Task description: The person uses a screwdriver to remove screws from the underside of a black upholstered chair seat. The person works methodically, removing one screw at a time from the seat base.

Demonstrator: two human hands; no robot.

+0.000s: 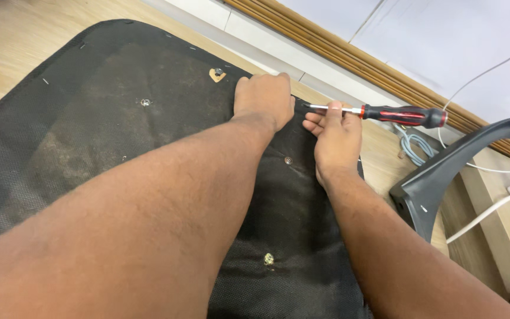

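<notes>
Nearest the camera, a screw head (268, 259) sits in the black fabric underside of a seat pad (119, 136) lying flat on the wooden floor (7, 35), with another screw (288, 160) further up between the two forearms. Beyond that, the right hand (336, 139) has its grip closed around the metal shaft of a red-and-black screwdriver (405, 115), whose tip points at the pad's far edge just beside the left hand (265, 97). The left hand is curled into a fist and presses down on the fabric there (whether it pinches anything, I cannot tell). To do this well, keep the tip low and level, steady the pad firmly, and keep the knuckles out of its line. A grey plastic armrest (461, 165) and cables (411, 147) lie further off by the wall.
</notes>
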